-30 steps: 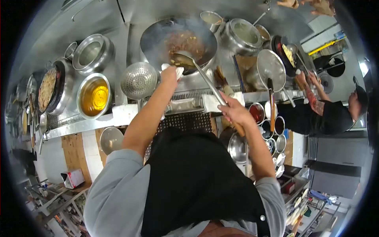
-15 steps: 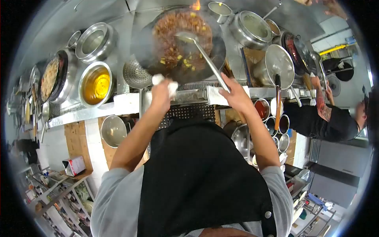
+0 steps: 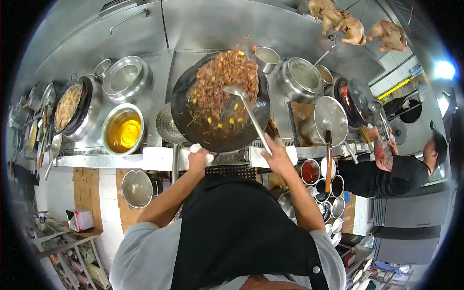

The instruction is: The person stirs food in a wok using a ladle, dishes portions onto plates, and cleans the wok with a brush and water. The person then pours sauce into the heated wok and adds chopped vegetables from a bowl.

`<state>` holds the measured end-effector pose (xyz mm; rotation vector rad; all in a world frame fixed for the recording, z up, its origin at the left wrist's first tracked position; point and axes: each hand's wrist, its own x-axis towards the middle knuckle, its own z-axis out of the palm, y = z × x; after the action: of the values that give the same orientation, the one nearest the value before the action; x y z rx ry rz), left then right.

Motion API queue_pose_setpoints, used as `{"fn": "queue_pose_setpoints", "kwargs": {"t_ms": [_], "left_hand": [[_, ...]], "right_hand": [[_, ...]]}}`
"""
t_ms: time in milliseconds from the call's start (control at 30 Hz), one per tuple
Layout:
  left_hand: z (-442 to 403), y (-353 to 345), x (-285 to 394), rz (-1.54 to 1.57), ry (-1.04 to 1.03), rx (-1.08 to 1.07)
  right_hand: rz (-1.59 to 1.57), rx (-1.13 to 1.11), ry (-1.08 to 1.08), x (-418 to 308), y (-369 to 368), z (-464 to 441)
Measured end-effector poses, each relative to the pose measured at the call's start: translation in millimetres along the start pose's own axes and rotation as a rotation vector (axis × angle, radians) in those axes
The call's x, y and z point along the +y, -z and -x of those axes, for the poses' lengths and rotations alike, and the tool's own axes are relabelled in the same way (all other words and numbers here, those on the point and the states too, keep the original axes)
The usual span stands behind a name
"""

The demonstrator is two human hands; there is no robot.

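A large black wok (image 3: 186,108) sits in front of me, holding a heap of browned sliced meat (image 3: 227,70) with yellow pieces through it. My left hand (image 3: 196,163) is closed around a folded white cloth (image 3: 209,158) at the wok's near-left edge; the wok's grip under the cloth is hidden. In my right hand (image 3: 278,158) is the handle of a metal ladle (image 3: 252,116), which slants up to the left. The ladle's bowl rests against the meat near the wok's middle. Another white cloth (image 3: 256,157) lies by my right hand.
Left of the wok are a perforated skimmer (image 3: 165,126), a bowl of yellow oil (image 3: 107,133) and a metal pot (image 3: 145,79). A strainer (image 3: 331,118) and sauce containers (image 3: 310,171) are at right. A co-worker (image 3: 406,169) stands farther right; plucked birds (image 3: 350,29) hang above.
The view has tipped upward, so the wok and my hands appear lower. Steam has thinned, and the flame behind the wok has shrunk to small sparks. Both hands keep their holds.
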<state>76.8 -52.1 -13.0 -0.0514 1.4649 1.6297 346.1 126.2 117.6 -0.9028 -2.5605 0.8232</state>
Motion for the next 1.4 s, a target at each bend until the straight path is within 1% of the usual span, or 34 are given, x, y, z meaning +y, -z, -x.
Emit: {"fn": "queue_pose_setpoints", "kwargs": {"t_ms": [33,67,100,133,167,200,267,300,333,367,400,433,467,533,567,600,667,733,767,833,867,900,967,1000,1033,1067,1100,1167,1200,1267,1300,1367,1400], "left_hand": [[24,-22,24,0.112,-0.081,0.039],[34,-42,51,0.185,-0.148,-0.049],[19,-54,69,0.122,-0.035,-0.013],[12,-72,89,0.199,-0.094,-0.049],[-30,-81,89,0.165,-0.027,-0.061],[-39,-96,104,0.088,0.073,-0.016],[-64,-96,96,0.047,0.057,-0.034],[-79,-85,78,0.056,0.006,-0.078],[-90,-70,56,0.066,-0.05,-0.122],[-87,-59,36,0.151,-0.198,-0.163],[-58,-51,41,0.121,-0.225,-0.144],[-36,-36,39,0.032,-0.088,-0.104],[-33,-22,22,0.05,-0.08,-0.091],[-23,-22,20,0.162,-0.135,-0.055],[-26,-32,30,0.145,-0.085,-0.017],[-28,-47,58,0.123,-0.028,0.024],[-73,-59,76,0.07,-0.042,-0.028],[-92,-76,92,0.076,0.031,-0.038],[-102,-74,94,0.002,0.026,-0.102],[-106,-81,106,-0.002,0.051,-0.072],[-104,-83,110,-0.018,0.078,-0.043],[-107,-79,110,0.023,0.125,-0.088],[-80,-58,116,0.026,0.238,-0.148],[-75,-40,78,0.258,-0.022,-0.233],[-41,-31,85,0.184,-0.093,-0.179],[-15,-14,79,0.101,-0.05,-0.119],[6,7,70,0.018,-0.002,-0.059],[37,52,51,-0.114,0.169,-0.091],[52,59,36,-0.114,0.175,-0.073],[75,75,21,-0.008,0.217,0.089],[78,70,21,-0.004,0.216,0.103],[74,46,26,0.122,0.037,0.176],[68,30,37,0.129,0.026,0.182]], "right_hand": [[0.028,0.069,0.192,5,0,9],[0.031,0.059,0.193,-14,13,13],[-0.264,-0.173,-0.15,-53,40,21],[-0.553,-0.398,-0.502,-76,54,26],[-0.623,-0.431,-0.452,-73,53,27],[-0.614,-0.429,-0.449,-69,49,21],[-0.265,-0.4,-0.288,-58,41,1],[-0.203,-0.408,-0.318,-57,38,-14],[-0.108,-0.285,-0.114,-22,17,-23],[-0.012,-0.219,-0.115,-14,7,-34],[0.08,-0.158,-0.119,-10,-4,-43],[0.101,-0.067,-0.106,-1,-15,-47],[0.099,-0.068,-0.108,0,-18,-41],[0.018,0.061,-0.089,-6,-20,-23],[-0.009,0.028,-0.194,-4,-17,-6],[-0.039,-0.038,-0.283,-23,3,11],[0.247,-0.012,-0.108,-42,37,41],[0.373,-0.136,-0.188,-56,66,54],[0.38,-0.14,-0.184,-52,69,47],[0.576,-0.265,-0.192,-39,67,31],[0.532,-0.277,-0.192,-31,60,9],[0.49,-0.289,-0.19,-21,54,-23],[0.22,-0.19,-0.172,48,32,-72],[0.213,-0.19,-0.162,51,38,-94],[0.017,-0.141,-0.327,44,42,-111],[-0.185,-0.092,-0.497,41,39,-124],[-0.202,-0.097,-0.506,56,22,-135],[-0.203,0.201,-0.317,84,-27,-149],[-0.631,-0.043,-0.701,31,-35,-160],[-0.477,-0.04,-0.363,65,-70,-149],[-0.482,-0.053,-0.359,60,-66,-133],[-0.25,-0.005,0.034,45,-42,-107],[-0.251,-0.008,0.048,53,-33,-115]]}}
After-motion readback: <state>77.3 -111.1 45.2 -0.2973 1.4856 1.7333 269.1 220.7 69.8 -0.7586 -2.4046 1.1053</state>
